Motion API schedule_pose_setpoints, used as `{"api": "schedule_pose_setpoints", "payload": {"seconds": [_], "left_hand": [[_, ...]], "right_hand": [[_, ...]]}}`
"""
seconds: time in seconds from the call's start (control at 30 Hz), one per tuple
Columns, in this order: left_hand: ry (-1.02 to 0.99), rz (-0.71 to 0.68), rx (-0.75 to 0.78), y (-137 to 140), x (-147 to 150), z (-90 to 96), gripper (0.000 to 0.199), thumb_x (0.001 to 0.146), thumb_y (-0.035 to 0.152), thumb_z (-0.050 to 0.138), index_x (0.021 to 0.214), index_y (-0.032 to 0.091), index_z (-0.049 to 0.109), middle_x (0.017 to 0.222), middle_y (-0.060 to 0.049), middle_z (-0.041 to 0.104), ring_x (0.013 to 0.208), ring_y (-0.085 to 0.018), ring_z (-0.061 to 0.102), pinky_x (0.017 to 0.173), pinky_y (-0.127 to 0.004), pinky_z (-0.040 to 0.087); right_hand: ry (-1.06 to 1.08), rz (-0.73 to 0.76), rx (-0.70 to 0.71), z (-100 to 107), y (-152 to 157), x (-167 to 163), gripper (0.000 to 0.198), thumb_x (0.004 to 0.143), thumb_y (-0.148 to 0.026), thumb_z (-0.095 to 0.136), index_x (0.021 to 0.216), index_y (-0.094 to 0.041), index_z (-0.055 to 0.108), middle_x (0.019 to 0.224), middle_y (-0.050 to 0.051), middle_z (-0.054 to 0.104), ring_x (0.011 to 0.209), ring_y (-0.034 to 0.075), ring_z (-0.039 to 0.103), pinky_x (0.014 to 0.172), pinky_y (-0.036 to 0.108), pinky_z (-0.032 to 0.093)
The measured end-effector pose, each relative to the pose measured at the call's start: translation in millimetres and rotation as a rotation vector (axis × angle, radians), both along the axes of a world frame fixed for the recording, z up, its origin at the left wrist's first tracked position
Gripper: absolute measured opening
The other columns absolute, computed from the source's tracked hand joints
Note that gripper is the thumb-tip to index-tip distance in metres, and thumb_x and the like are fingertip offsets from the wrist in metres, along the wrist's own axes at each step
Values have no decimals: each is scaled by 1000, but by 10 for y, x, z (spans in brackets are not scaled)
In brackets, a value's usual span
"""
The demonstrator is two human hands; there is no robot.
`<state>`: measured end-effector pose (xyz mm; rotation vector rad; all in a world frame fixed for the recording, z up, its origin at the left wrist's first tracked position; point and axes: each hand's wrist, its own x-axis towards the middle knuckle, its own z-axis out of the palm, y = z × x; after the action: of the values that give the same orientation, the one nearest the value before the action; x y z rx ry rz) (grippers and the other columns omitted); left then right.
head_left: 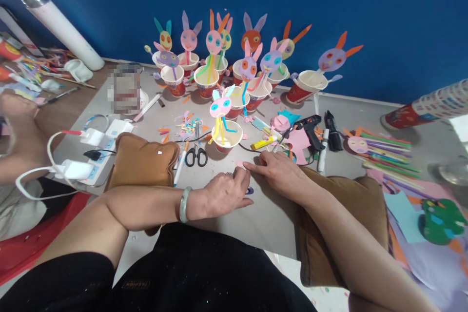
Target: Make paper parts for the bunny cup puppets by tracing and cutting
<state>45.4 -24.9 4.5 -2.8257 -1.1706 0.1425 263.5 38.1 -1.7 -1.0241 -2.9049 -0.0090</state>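
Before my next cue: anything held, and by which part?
The left-hand grip and right-hand grip are at a small pink paper piece; a purple item shows by the left. Whether either is held cannot be told.

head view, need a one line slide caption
Left hand and right hand at a pink scrap, before cups with long-eared paper figures.

Paper (pixel 239 163) seemingly under hands (pixel 280 170), cup (pixel 229 139) behind.

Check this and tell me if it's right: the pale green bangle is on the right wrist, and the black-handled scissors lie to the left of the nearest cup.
Not quite: the head view shows the pale green bangle at the wrist of the left hand, not the right. The black-handled scissors do lie to the left of the nearest cup.
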Motion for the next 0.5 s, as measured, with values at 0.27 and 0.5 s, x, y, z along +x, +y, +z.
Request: {"api": "schedule_pose_setpoints", "payload": {"seconds": [0.27, 0.5], "left_hand": [[-4, 3, -20, 8, -1, 8, 82, 97, 67, 50, 146, 1, 48, 123, -22, 61, 73, -18, 68, 60, -29, 53], [-2, 30, -45, 15, 21, 6, 80, 96, 66, 54, 143, 1, 51, 123, -19, 60, 77, -18, 68, 63, -29, 54]], "right_hand": [[-16, 2, -5, -10, 0, 11, 46, 99, -12, 46, 134, -33, 66, 89, 6, 57, 73, 16, 45, 71, 31, 26], [11, 7, 1, -8, -15, -15, 47, 98, -10, 48, 133, -33, 67, 87, 6, 60, 73, 17, 49, 70, 31, 28]]}}
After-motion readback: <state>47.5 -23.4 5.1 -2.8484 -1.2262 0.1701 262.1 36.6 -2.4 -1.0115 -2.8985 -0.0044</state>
